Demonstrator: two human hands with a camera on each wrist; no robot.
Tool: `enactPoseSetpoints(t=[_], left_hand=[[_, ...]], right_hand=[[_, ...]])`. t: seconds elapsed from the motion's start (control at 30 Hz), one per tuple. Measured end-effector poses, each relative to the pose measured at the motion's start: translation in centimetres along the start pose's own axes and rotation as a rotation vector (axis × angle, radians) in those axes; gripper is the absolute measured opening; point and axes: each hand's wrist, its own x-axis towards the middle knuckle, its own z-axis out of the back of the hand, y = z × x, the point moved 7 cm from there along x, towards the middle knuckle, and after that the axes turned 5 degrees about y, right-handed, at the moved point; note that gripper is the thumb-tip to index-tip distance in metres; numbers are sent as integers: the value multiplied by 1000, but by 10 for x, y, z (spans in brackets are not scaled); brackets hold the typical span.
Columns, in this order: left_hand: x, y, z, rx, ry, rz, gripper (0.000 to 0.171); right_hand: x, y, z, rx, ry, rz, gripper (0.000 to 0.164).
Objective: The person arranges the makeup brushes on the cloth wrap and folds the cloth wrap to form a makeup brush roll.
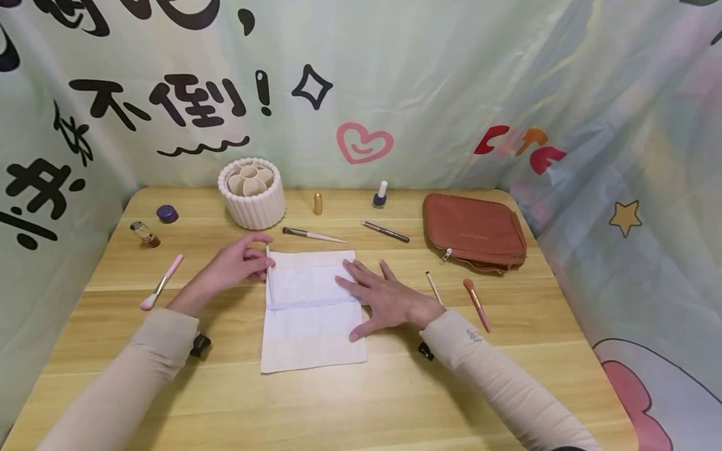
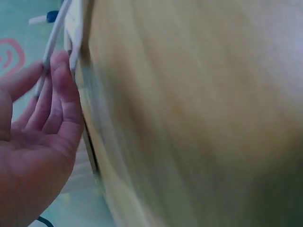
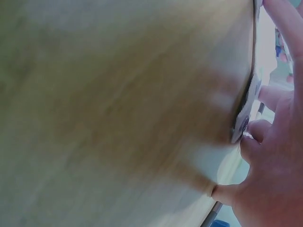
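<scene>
A white folded cloth [image 1: 313, 344] lies on the table, with a pale lavender band across its middle. At its upper left edge, my left hand [image 1: 234, 269] pinches a slightly raised layer between thumb and fingers. The left wrist view shows that thin edge [image 2: 56, 33] held by the fingertips. My right hand [image 1: 389, 300] rests spread on the cloth's right side, its fingers reaching toward the middle. In the right wrist view, fingers touch along the cloth's edge [image 3: 247, 106].
Behind the cloth are a white ribbed holder [image 1: 256, 203], two brushes [image 1: 316, 235], a gold tube [image 1: 318, 204] and nail polish [image 1: 380, 197]. A brown zip case [image 1: 474, 228] and brushes [image 1: 478, 305] lie right. A pink brush [image 1: 163, 282], small bottle [image 1: 145, 235] and purple lid [image 1: 167, 213] lie left.
</scene>
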Motion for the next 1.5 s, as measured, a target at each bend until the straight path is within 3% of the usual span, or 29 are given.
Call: enactPoseSetpoints(t=[0.13, 0.3, 0.7, 0.87, 0.97, 1.07, 1.23, 1.37, 1.5], left_hand=[[-3, 5, -11, 111, 78, 4, 47], [-8, 9, -18, 206, 113, -2, 35], [-16, 0, -36, 286, 192, -78, 26], [-16, 0, -34, 321, 167, -105, 31], [-19, 4, -20, 295, 114, -85, 38], [-31, 10, 5, 275, 13, -48, 40], [-65, 26, 52, 340, -193, 39, 42], [-95, 48, 81, 429, -343, 106, 42], [-120, 72, 98, 507, -399, 180, 47]], right_hand=[[1, 0, 1, -7, 2, -4, 124], [2, 0, 0, 4, 2, -6, 124], [0, 0, 0, 14, 2, -12, 125], [0, -1, 0, 8, 2, -15, 124], [1, -1, -1, 1, 0, -13, 124], [2, -1, -1, -2, -3, -8, 124], [3, -1, -2, 5, 1, -6, 124], [2, -2, -1, 6, 5, -13, 124], [2, -2, 0, 6, 9, -13, 125]])
